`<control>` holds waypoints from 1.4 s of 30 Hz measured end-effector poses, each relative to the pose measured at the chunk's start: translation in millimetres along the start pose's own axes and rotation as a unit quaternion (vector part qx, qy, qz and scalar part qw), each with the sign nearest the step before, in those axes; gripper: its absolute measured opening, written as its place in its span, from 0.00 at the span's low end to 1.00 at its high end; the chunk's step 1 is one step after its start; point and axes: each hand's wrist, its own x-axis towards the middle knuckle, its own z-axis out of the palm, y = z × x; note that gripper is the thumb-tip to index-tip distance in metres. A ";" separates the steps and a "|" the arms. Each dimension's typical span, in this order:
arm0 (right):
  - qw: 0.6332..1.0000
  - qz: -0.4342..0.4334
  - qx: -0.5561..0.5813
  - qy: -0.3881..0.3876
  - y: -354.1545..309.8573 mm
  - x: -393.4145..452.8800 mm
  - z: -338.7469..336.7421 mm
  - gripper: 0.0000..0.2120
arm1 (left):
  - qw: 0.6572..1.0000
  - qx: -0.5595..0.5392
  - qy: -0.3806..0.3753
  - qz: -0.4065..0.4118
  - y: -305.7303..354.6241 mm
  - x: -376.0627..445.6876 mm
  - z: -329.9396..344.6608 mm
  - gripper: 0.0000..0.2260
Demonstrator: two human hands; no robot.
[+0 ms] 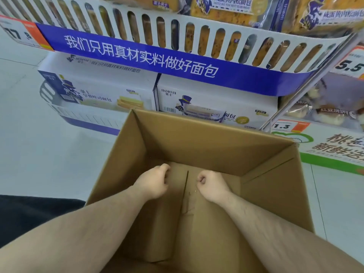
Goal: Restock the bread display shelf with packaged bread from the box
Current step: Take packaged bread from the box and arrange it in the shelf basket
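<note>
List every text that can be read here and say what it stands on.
"我们只用真材实料做好面包": blue shelf banner
"HORSH": right white carton
"5.5": price tag on the right
"1.3": lower price tag
"咸蛋黄肉松面包": bread package on the upper shelf
"红豆": lower-right buns, rest blurred
Left price tag, left white carton, green sign: not readable in full.

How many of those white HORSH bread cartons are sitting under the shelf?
2: one white carton at left, another beside it at right, both behind the cardboard box. More may be hidden.
</note>
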 end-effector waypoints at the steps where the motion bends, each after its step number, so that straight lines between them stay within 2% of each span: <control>1: 1.000 0.007 0.014 0.008 -3.3 0.7 -2.9 0.11 | 1.000 -0.009 0.007 -0.001 1.4 1.3 -1.0 0.24; 8: 0.993 -0.021 0.088 0.072 -33.2 -3.9 -34.3 0.07 | 0.995 -0.061 0.071 0.037 33.5 5.7 -20.4 0.25; 11: 0.987 -0.059 0.104 0.108 -46.7 -11.8 -48.3 0.07 | 0.991 -0.077 0.087 0.065 49.5 -0.2 -29.2 0.25; 13: 0.976 -0.113 0.080 0.170 -53.9 -17.3 -60.1 0.06 | 0.986 -0.078 0.111 0.096 61.1 -5.3 -39.1 0.24; 14: 0.960 -0.154 0.055 0.227 -57.1 -19.7 -69.0 0.05 | 0.981 -0.063 0.140 0.117 66.8 -7.6 -46.8 0.23; 16: 0.906 -0.233 -0.014 0.353 -63.3 -18.1 -92.8 0.03 | 0.955 -0.013 0.241 0.171 77.2 -10.6 -67.8 0.18; 17: 0.883 -0.253 -0.044 0.393 -67.9 -15.5 -106.6 0.02 | 0.933 0.011 0.300 0.196 81.9 -10.7 -80.4 0.15; 18: 0.875 -0.256 -0.070 0.406 -71.9 -10.7 -119.9 0.03 | 0.912 0.026 0.350 0.213 86.5 -10.2 -93.2 0.12; 20: 0.901 -0.222 -0.123 0.351 -80.5 4.3 -142.7 0.07 | 0.890 0.039 0.400 0.214 92.6 -3.1 -116.7 0.09; 24: 0.971 -0.088 -0.169 0.144 -92.9 49.8 -162.6 0.13 | 0.931 0.084 0.336 0.113 83.7 29.7 -141.0 0.12; 26: 0.980 -0.059 -0.175 0.073 -97.5 73.2 -162.3 0.14 | 0.942 0.117 0.304 0.081 71.0 37.9 -135.6 0.17; 28: 0.976 -0.055 -0.208 0.021 -99.9 92.4 -158.9 0.15 | 0.925 0.153 0.337 0.088 58.2 35.6 -120.3 0.20; 30: 0.954 -0.052 -0.293 -0.025 -100.5 105.3 -155.9 0.15 | 0.910 0.173 0.368 0.082 50.5 28.9 -110.4 0.21; 33: 0.923 -0.032 -0.378 -0.060 -94.9 120.4 -145.9 0.23 | 0.895 0.171 0.406 0.068 46.2 30.7 -106.0 0.19; 37: 0.918 0.027 -0.390 -0.073 -89.1 131.8 -132.1 0.36 | 0.899 0.185 0.393 0.051 52.4 30.2 -108.2 0.20; 39: 0.913 0.023 -0.400 -0.077 -91.0 128.6 -134.0 0.36 | 0.909 0.182 0.374 0.037 55.7 29.6 -110.9 0.22; 42: 0.925 -0.007 -0.374 -0.069 -101.0 106.9 -147.7 0.29 | 0.925 0.154 0.345 0.025 57.2 30.6 -118.4 0.22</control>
